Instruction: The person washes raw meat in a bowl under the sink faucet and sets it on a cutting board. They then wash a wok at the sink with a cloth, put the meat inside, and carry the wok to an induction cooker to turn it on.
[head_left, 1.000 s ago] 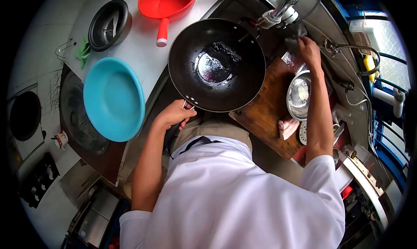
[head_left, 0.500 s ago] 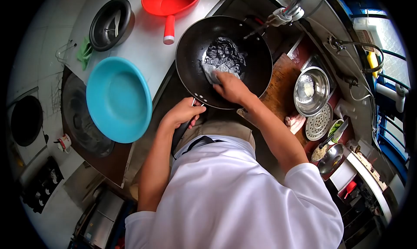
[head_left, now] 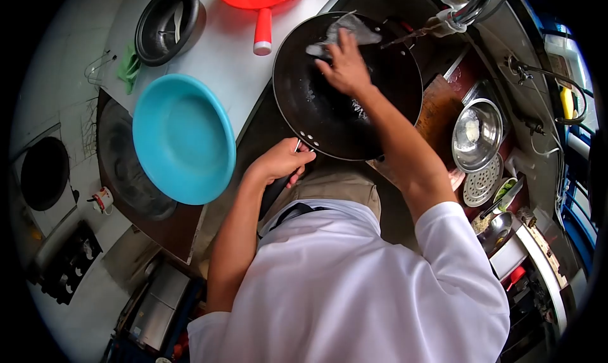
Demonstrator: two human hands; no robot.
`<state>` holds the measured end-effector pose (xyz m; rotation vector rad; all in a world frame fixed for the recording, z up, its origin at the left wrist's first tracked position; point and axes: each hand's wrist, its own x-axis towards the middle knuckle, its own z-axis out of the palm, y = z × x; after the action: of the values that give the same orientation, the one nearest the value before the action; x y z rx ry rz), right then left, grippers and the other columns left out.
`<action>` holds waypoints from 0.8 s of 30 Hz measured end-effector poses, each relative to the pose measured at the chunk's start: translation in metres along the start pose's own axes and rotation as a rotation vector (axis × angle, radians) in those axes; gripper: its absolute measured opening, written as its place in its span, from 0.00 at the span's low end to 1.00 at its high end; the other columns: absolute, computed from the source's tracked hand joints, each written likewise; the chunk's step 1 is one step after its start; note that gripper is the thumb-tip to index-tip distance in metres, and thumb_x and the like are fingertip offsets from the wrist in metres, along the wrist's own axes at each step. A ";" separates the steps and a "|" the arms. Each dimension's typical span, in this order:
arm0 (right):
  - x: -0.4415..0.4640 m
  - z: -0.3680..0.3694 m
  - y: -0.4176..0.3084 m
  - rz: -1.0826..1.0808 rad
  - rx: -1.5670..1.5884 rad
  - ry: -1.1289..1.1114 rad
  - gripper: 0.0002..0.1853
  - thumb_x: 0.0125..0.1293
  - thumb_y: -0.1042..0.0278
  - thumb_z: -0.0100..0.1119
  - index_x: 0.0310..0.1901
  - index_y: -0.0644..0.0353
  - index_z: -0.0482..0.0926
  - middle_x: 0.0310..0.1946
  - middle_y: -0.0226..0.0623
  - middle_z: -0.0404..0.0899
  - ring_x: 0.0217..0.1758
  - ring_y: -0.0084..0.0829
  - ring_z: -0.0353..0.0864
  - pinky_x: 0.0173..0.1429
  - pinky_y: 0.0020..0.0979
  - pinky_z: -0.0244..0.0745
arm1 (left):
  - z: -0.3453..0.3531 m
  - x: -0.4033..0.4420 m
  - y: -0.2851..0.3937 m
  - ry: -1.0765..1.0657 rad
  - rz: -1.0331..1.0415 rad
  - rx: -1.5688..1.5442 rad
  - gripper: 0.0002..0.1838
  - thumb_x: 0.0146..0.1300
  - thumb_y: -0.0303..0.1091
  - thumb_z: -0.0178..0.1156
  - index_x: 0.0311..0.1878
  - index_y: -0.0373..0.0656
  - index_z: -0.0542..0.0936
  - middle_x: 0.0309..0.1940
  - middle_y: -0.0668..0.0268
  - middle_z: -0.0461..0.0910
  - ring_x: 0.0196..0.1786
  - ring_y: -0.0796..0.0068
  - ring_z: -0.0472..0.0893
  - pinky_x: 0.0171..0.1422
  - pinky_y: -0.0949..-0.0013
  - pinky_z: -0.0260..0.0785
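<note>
A large dark wok (head_left: 386,122) tilts over the sink area in front of me, with wet, shiny patches inside it. My left hand (head_left: 282,163) is closed around the wok's handle (head_left: 273,192) at the near rim. Inside the pan, my right hand (head_left: 348,68) lies stretched out with its fingers apart. Its fingertips press a thin grey cloth (head_left: 354,31) flat against the far inner wall. Water runs from the faucet (head_left: 453,21) at the wok's upper right edge.
A turquoise basin (head_left: 183,138), a red long-handled scoop (head_left: 263,31) and a black bowl (head_left: 168,27) stand on the left. To the right are a wooden board (head_left: 440,110), a steel bowl (head_left: 478,135) with white contents, and a perforated steel disc (head_left: 482,182).
My right hand has slid the cloth from the wok's centre up to its far wall, and its fingers have straightened. Less water shows in the wok. My left hand keeps its hold.
</note>
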<state>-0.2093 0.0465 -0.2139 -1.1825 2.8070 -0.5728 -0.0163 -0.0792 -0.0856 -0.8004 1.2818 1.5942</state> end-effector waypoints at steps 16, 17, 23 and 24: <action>-0.074 -0.054 0.070 -0.111 -0.322 -0.479 0.34 0.71 0.41 0.43 0.69 0.58 0.65 0.73 0.58 0.51 0.79 0.54 0.44 0.79 0.45 0.41 | -0.003 -0.003 0.003 -0.022 -0.011 0.000 0.10 0.69 0.34 0.56 0.40 0.39 0.68 0.17 0.68 0.70 0.13 0.80 0.69 0.14 0.72 0.62; -0.065 -0.035 0.061 -0.033 -0.249 -0.445 0.35 0.71 0.40 0.42 0.70 0.58 0.63 0.73 0.59 0.50 0.78 0.55 0.44 0.79 0.45 0.39 | -0.003 -0.003 0.003 -0.016 -0.018 0.002 0.10 0.69 0.34 0.56 0.40 0.39 0.68 0.17 0.68 0.70 0.13 0.80 0.69 0.14 0.72 0.62; -0.071 -0.010 -0.042 -0.109 0.353 -0.586 0.40 0.73 0.38 0.33 0.73 0.65 0.53 0.74 0.61 0.46 0.78 0.57 0.43 0.80 0.42 0.38 | 0.001 -0.007 0.011 -0.004 -0.044 -0.017 0.09 0.69 0.34 0.56 0.40 0.39 0.69 0.18 0.68 0.70 0.13 0.80 0.69 0.15 0.73 0.63; -0.086 -0.023 -0.043 -0.114 0.537 -0.680 0.40 0.73 0.38 0.32 0.73 0.65 0.53 0.74 0.60 0.46 0.79 0.55 0.42 0.80 0.42 0.40 | 0.000 -0.007 0.011 0.000 -0.039 -0.013 0.09 0.69 0.34 0.56 0.40 0.39 0.69 0.18 0.68 0.71 0.13 0.80 0.69 0.15 0.73 0.63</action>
<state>-0.1226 0.0862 -0.1863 -1.1369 1.8777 -0.7021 -0.0242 -0.0811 -0.0753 -0.8288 1.2498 1.5733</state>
